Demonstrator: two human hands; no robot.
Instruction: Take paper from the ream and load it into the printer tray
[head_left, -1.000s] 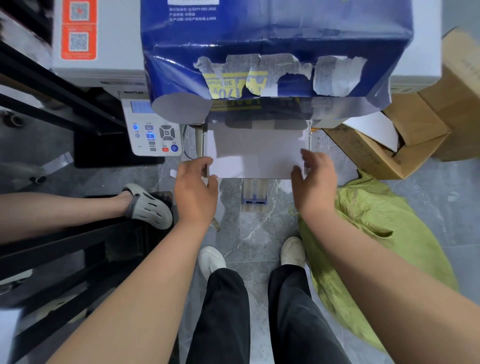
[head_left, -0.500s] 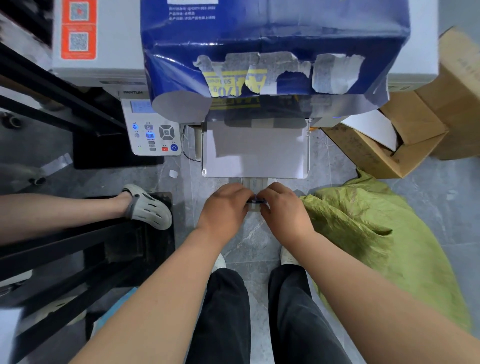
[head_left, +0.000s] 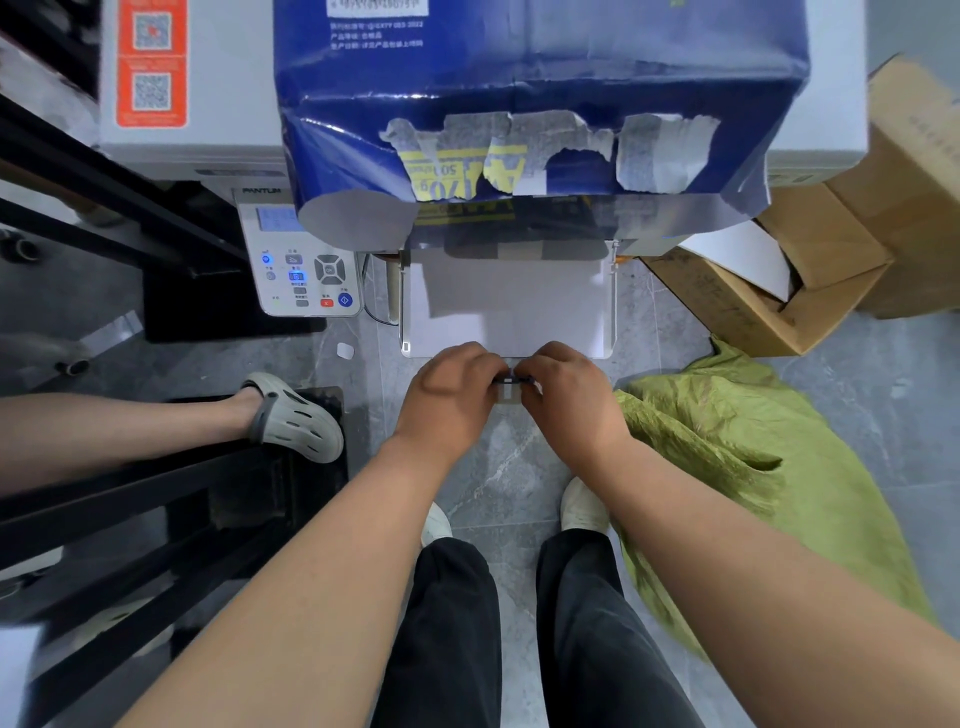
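A blue paper ream (head_left: 540, 104) with a torn wrapper lies on top of the white printer (head_left: 208, 78). Below it the printer tray (head_left: 612, 312) sticks out toward me, with a stack of white paper (head_left: 509, 301) lying flat inside. At the tray's near edge my left hand (head_left: 447, 400) and my right hand (head_left: 571, 400) are side by side, fingers pinched together on the small blue-and-grey paper guide tab (head_left: 511, 384) between them. Most of the tab is hidden by my fingers.
The printer's control panel (head_left: 306, 265) is left of the tray. Open cardboard boxes (head_left: 789, 280) stand at the right, a green bag (head_left: 753, 452) lies on the floor beside my right arm. Another person's foot in a grey clog (head_left: 296, 415) rests on a black frame at left.
A second ago my hands held the paper's two near corners in the tray. They then came together at the guide tab and have since moved it slightly toward the paper.
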